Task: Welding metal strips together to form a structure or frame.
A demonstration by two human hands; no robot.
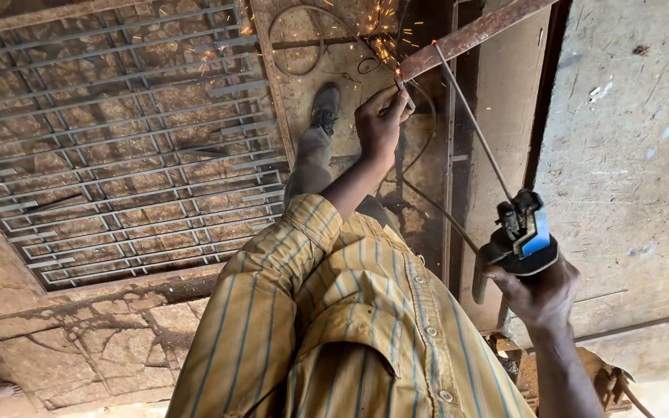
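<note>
Nearest the camera, at 6 o'clock, hung the person's yellow shirt with thin blue stripes (pixel 365 325), its left sleeve running up toward 12 o'clock.

At 3 o'clock the right hand (pixel 540 290) was closed around the black electrode holder with a blue grip panel (pixel 524 236); the fingers were wrapped tight on its handle. The holder's clamp gripped the lower end of a thin grey welding rod (pixel 470 116). The rod's long axis ran from the holder at 4 o'clock up to 11 o'clock, ending at the near end of a rusty brown steel bar (pixel 470 35).

Further out, at 12 o'clock, the left hand (pixel 381 120) sat just below that bar end. Its fingers were curled together and pinched on the rod close to its tip, beside the point of contact. The left hand was therefore the nearer hand to the joint; the right hand stood well apart from it, at the rod's opposite end. The bar slanted from the joint toward 1 o'clock.

Orange sparks (pixel 381 31) scattered just above the bar end. Below the left hand a dark shoe (pixel 325 104) rested on the ground. At 10 o'clock lay a grey welded steel grille (pixel 118 139) on cracked stone paving (pixel 102 340). At 2 o'clock stood a pale weathered flat panel (pixel 621 155).
</note>
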